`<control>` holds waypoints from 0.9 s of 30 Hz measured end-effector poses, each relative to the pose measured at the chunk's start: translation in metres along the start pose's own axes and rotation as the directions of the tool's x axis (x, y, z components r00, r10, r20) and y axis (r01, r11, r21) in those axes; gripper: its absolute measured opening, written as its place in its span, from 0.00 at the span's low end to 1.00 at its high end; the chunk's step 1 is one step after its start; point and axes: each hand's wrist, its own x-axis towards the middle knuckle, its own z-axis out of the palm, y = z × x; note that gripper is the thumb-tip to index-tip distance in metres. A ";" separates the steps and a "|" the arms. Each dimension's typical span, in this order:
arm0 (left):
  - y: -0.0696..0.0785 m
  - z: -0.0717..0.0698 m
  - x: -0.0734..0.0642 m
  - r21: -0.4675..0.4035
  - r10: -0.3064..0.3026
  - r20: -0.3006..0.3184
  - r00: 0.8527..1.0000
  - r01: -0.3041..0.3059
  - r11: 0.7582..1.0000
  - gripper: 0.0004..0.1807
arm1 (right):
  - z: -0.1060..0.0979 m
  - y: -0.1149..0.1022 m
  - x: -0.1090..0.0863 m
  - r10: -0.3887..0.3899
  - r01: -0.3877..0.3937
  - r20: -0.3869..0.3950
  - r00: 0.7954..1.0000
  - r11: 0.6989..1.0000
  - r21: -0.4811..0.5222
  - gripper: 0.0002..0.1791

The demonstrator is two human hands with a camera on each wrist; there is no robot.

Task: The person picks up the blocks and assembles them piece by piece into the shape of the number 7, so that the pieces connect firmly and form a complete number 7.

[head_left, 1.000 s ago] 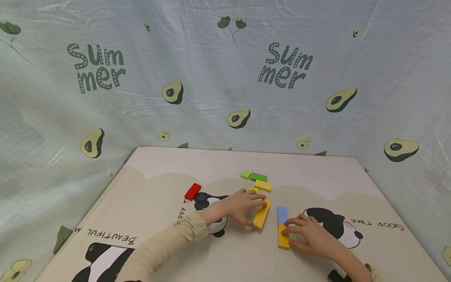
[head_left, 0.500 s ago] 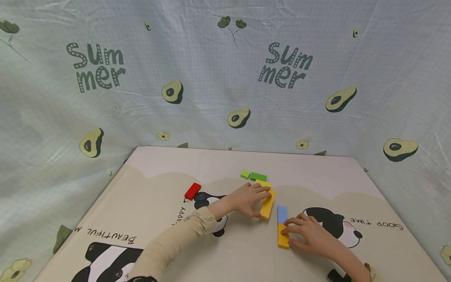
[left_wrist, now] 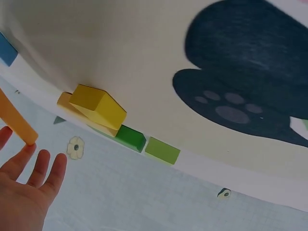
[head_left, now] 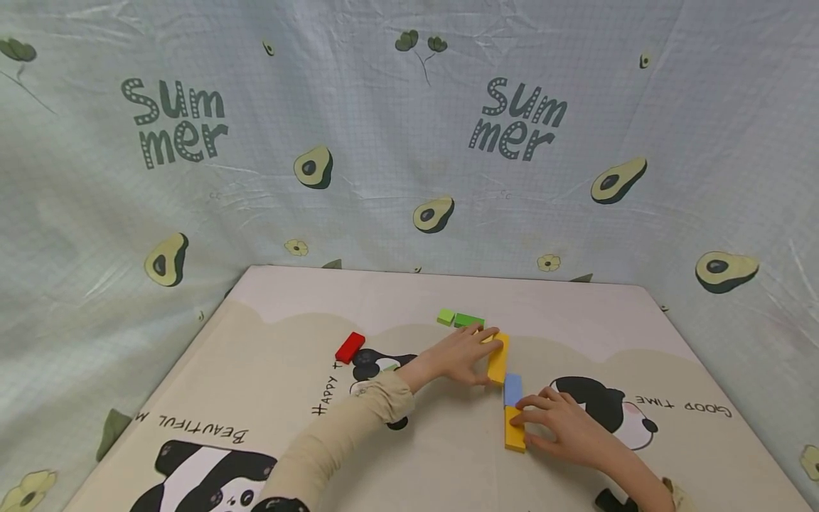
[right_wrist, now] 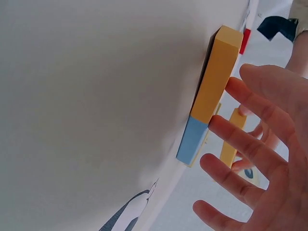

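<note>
The work surface is a table (head_left: 409, 473) under a cream and pale pink cover, printed with pandas (head_left: 205, 473) and with lettering (head_left: 684, 407) that reads upside down from the head camera. A creased, pale curtain (head_left: 358, 107) encloses the far edge and both sides; it bears avocado prints (head_left: 434, 215) and the word "summer" twice.

The left hand (head_left: 456, 357), in a beige sleeve (head_left: 339, 434), is partly closed and pinches a long orange block (head_left: 499, 360) between thumb and fingers. This block is just beyond a blue block (head_left: 512, 390); whether the two touch cannot be confirmed from these angles.

The right hand (head_left: 563, 429) is spread, its fingertips resting on a second orange block (head_left: 514, 437), which lies on the table end to end with the blue one.

Beside the left hand lie a bright yellow block (left_wrist: 97, 106) and a paler yellow block (left_wrist: 67, 103), then a green block (head_left: 469, 321) and a light green block (head_left: 446, 317). A red block (head_left: 350, 348) lies apart, left of these.
</note>
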 end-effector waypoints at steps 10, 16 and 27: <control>0.003 0.006 0.014 0.057 -0.012 -0.029 1.000 0.014 0.998 0.35 | 0.000 0.001 0.000 -0.017 0.017 -0.009 1.000 1.000 0.002 0.13; 0.002 0.003 0.025 0.044 -0.036 -0.029 0.999 0.037 0.998 0.35 | -0.002 0.001 -0.001 -0.007 0.007 0.000 1.000 1.000 -0.008 0.13; 0.004 0.011 0.039 0.029 -0.088 0.011 0.996 0.087 0.996 0.34 | 0.000 0.000 -0.001 -0.006 0.006 -0.005 1.000 1.000 0.002 0.13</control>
